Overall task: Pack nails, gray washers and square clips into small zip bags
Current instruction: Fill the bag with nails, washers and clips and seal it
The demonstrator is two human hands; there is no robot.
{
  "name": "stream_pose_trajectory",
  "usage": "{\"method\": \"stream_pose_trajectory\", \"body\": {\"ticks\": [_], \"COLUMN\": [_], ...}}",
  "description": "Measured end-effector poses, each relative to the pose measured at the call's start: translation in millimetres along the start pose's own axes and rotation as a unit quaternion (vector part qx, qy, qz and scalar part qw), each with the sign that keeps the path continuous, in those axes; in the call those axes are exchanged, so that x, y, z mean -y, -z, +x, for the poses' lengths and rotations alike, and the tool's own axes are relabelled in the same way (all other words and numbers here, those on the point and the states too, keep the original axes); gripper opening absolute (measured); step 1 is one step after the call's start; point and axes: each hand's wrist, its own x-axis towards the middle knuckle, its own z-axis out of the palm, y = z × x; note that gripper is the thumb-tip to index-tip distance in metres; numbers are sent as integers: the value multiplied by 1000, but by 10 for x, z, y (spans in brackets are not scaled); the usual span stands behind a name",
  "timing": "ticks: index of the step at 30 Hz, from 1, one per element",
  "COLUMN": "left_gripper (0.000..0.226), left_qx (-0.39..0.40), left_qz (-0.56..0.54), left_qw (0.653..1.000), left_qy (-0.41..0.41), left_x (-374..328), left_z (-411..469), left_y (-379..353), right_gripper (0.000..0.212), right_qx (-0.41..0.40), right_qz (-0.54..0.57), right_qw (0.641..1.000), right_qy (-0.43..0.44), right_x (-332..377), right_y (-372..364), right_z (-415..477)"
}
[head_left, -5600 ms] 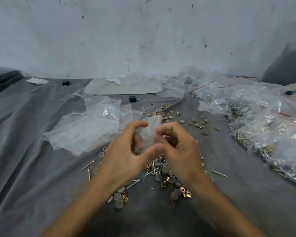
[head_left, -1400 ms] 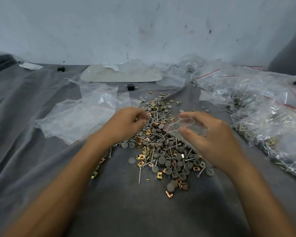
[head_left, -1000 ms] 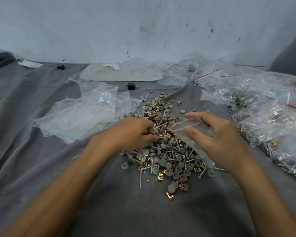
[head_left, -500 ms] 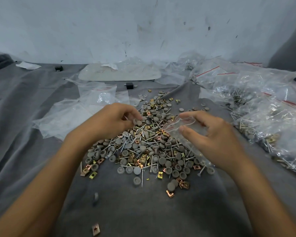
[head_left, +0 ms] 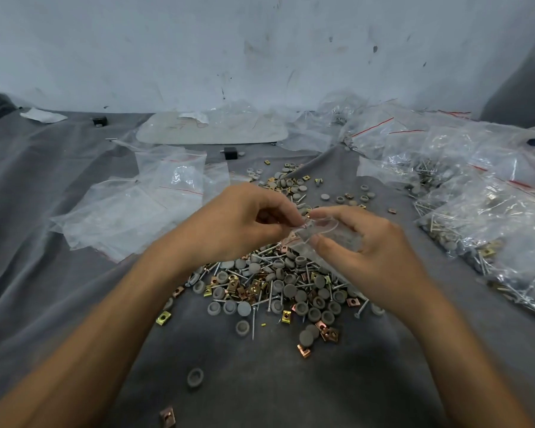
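A loose heap (head_left: 278,282) of nails, gray washers and gold and copper square clips lies on the gray cloth in the middle. Above it my right hand (head_left: 371,251) holds a small clear zip bag (head_left: 318,230) with its mouth held open between thumb and fingers. My left hand (head_left: 238,223) has its fingertips pinched at the bag's mouth; what they pinch is too small to tell. A single gray washer (head_left: 195,377) and a copper clip (head_left: 167,416) lie apart near the front.
Empty zip bags (head_left: 130,211) are spread at the left. Filled bags (head_left: 488,205) pile up along the right. A pale flat tray (head_left: 210,131) lies at the back by the wall, with a small black block (head_left: 230,153) in front of it.
My left hand swept over the heap, pinched something and rose to the bag's mouth. A washer and a clip scattered toward the front. My right hand kept holding the bag.
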Motion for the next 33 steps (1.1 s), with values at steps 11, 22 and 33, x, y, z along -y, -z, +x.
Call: {"method": "stream_pose_trajectory", "body": {"ticks": [11, 22, 33], "left_gripper": [16, 8, 40], "left_qx": [-85, -6, 125], "left_qz": [-76, 166, 295], "left_qw": [993, 982, 933], "left_qy": [-7, 93, 163], "left_x": [-35, -1, 114], "left_z": [-77, -1063, -1633], "left_y": [83, 518, -9], "right_gripper": [32, 32, 31], "right_qx": [2, 14, 38], "right_qz": [14, -4, 12], "right_qw": [1000, 999, 999], "right_qy": [11, 34, 17], "right_x": [-4, 47, 22], "right_y": [35, 5, -74], "right_z": [-6, -24, -31]}}
